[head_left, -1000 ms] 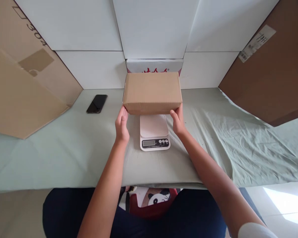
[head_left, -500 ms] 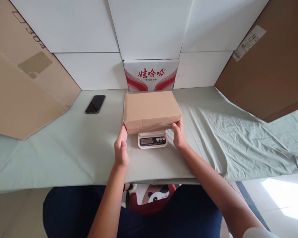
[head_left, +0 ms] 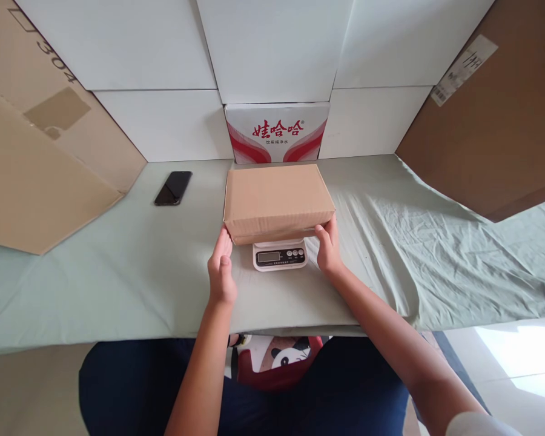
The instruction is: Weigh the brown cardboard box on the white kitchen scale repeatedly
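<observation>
Table draped in pale green cloth (head_left: 118,272), rumpled toward the right. Cardboard box (head_left: 278,200) sits on white kitchen scale (head_left: 280,255) at centre. Left hand (head_left: 221,269) and right hand (head_left: 327,245) flat-fingered, touching box's near corners, not clenched. Black phone (head_left: 173,188) far left. Red-and-white carton (head_left: 277,133) behind, against white panels (head_left: 263,48); large cardboard sheets (head_left: 40,157) flank both sides.

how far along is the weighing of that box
Done: the cardboard box sits over the white scale, covering its platform. In hand: the left hand and right hand touch the box's near corners, so it may not rest freely. Left: letting go and reading the display, whose digits are too small to make out.
</observation>
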`<state>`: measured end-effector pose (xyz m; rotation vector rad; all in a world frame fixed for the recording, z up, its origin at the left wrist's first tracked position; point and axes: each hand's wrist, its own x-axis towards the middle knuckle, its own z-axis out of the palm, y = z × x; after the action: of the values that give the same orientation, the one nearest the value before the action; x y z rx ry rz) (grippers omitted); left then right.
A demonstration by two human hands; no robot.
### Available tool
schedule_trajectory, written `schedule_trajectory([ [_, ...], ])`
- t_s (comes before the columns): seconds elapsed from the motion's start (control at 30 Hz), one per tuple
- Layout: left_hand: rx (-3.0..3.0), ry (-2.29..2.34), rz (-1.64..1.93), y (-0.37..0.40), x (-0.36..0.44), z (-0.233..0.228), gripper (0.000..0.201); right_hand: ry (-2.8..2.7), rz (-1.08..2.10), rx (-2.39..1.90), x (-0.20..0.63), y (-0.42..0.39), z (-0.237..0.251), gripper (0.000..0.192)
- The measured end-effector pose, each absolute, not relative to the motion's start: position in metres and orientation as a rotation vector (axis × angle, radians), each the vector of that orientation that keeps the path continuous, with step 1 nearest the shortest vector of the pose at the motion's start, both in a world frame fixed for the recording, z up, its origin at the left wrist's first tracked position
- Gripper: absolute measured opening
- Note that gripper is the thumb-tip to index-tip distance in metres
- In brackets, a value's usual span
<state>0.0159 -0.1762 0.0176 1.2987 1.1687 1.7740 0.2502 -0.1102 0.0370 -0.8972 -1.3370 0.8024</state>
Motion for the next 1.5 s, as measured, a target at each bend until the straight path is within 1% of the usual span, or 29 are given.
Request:
schedule_trajectory([
  [0.33,1.293,1.128,1.765,-0.175,0.015,0.018,0.074,-1.324,0.772,-0.904,0.25,-0.111,0.035,0.054],
  [0.5,1.289,1.128,1.796,-0.172,0.014,0.014,0.078,-1.338,0.784,-0.897,0.249,-0.111,0.036,0.06],
  [0.7,1.312,1.091,1.803,-0.172,0.013,0.013,0.074,-1.324,0.793,-0.882,0.249,-0.112,0.038,0.058],
  [0.97,1.258,1.136,1.788,-0.17,0.013,0.014,0.082,-1.344,0.791,-0.897,0.249,-0.112,0.039,0.058],
  [1.23,1.304,1.117,1.828,-0.171,0.015,0.021,0.078,-1.309,0.772,-0.905,0.25,-0.114,0.04,0.057],
  [1.4,1.267,1.081,1.991,-0.171,0.013,0.027,0.067,-1.085,0.819,-0.883,0.256,-0.108,0.038,0.058],
  [1.5,1.229,1.096,1.996,-0.17,0.012,0.027,0.067,-1.003,0.857,-0.873,0.258,-0.104,0.039,0.057],
])
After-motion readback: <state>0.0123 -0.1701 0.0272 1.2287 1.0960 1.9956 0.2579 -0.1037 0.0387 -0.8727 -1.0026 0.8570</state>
